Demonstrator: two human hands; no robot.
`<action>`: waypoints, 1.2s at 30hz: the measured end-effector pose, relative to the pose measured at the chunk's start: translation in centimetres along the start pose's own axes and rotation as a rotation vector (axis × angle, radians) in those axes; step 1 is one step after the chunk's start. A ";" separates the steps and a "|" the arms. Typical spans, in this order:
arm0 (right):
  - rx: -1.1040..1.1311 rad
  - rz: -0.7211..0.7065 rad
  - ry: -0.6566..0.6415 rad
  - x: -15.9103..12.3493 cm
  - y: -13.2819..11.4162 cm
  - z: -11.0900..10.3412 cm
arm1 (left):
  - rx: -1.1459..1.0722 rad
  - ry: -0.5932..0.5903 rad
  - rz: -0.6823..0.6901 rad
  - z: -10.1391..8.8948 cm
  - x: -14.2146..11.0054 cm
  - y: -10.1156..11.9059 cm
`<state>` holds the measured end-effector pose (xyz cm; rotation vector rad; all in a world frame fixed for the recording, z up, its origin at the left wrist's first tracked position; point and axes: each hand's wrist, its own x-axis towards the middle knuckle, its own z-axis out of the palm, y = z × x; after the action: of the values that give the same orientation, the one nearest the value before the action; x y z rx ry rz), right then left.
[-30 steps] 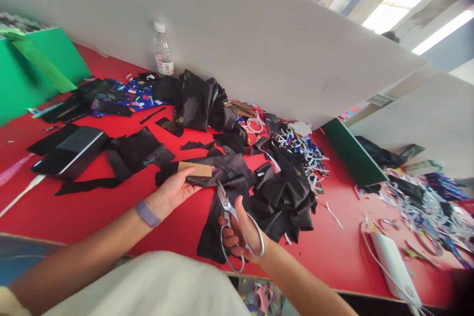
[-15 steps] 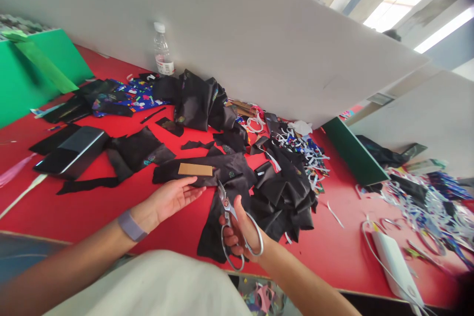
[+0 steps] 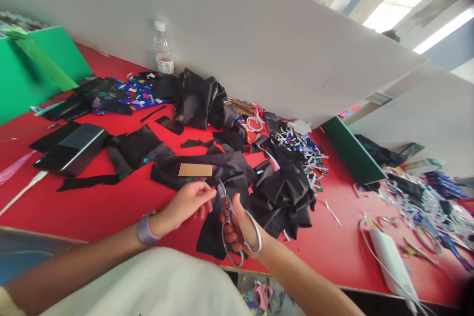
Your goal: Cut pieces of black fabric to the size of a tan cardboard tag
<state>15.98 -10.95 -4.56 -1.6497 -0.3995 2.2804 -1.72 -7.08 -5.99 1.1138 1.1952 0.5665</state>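
My right hand [image 3: 240,229] grips a pair of scissors [image 3: 226,202] by its grey looped handles. The blades point up and away from me and are nearly closed. Just left of their tips is my left hand [image 3: 190,205], thumb and forefinger pinched together, other fingers curled under. Whether anything small is between them I cannot make out. Beyond both hands lies black fabric [image 3: 242,165] with small coloured prints, and a tan cardboard strip [image 3: 195,170] rests on it. Part of the black cloth hangs towards the table edge behind my right hand.
Crumpled black fabric [image 3: 283,192] lies to the right on the red table [image 3: 140,217]. At left sit a black box-shaped device [image 3: 76,150] and a green panel [image 3: 44,71]. A plastic bottle [image 3: 163,49] stands by the grey partition. A white power bank [image 3: 392,261] with a cable is at right.
My left hand has moved right, towards the scissor tips, and its spread fingers have closed into a pinch. My right hand and the scissors stay almost where they were.
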 end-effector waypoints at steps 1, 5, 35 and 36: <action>-0.006 -0.001 0.004 0.0 0.0 0.0 | 0.228 0.057 0.147 -0.1 0.3 0.0; -0.021 -0.013 0.028 0.0 0.1 -0.1 | 0.941 0.235 0.650 -0.4 2.3 -0.8; -0.308 -0.092 0.159 -0.2 -1.1 -0.4 | 1.330 0.228 0.865 -0.2 4.8 -1.3; -0.319 -0.092 0.162 -0.2 -1.1 -0.4 | 1.328 0.231 0.869 -0.2 4.8 -1.3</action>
<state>16.54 -10.04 -4.07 -1.9040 -0.8166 2.0803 -0.64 -3.46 -9.22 2.8319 1.2199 0.5122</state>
